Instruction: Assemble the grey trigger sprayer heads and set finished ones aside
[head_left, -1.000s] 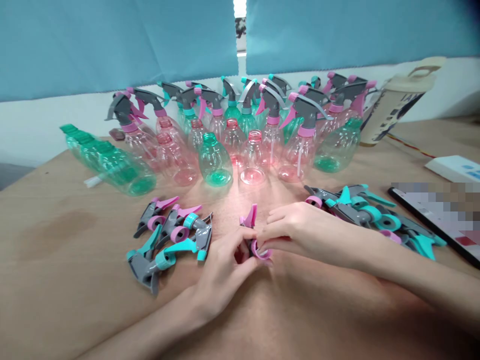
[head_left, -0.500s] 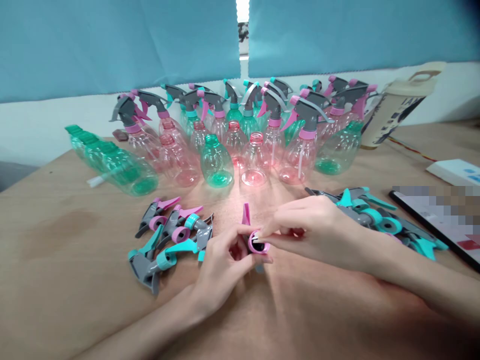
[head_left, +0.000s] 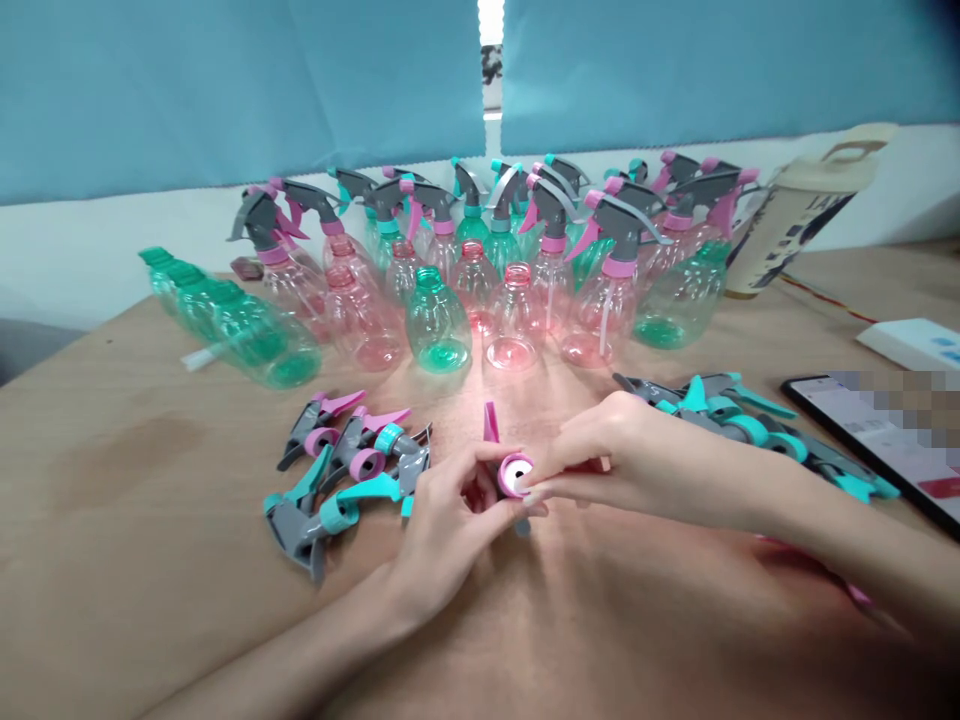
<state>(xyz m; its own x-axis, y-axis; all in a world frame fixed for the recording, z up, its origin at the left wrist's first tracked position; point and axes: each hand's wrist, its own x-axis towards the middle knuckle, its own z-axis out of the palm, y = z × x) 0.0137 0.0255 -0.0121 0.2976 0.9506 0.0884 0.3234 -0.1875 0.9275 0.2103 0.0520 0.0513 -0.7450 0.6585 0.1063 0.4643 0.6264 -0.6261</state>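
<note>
My left hand (head_left: 457, 520) is closed around a pink and grey trigger sprayer head (head_left: 491, 425), its collar opening turned up towards me. Inside the pink collar lies a round white gasket (head_left: 517, 474) with a dark hole in its middle. The fingers of my right hand (head_left: 622, 455) are pinched together at the gasket's right edge, touching it and the collar rim. Left of my left hand lie several loose sprayer heads (head_left: 349, 455) in pink, teal and grey. More teal and grey sprayer heads (head_left: 742, 425) lie beyond my right forearm, partly hidden by it.
Pink and green bottles (head_left: 439, 325) stand in rows at the back, some with sprayer heads on. Green bottles (head_left: 262, 335) stand at the left, blurred. A cream tumbler (head_left: 806, 215), a white box (head_left: 915, 345) and a phone or tablet (head_left: 832, 410) are at the right.
The white piece that was tilted in my right fingers over the collar now lies flat inside it. My right fingertips have shifted slightly down to the collar's right edge.
</note>
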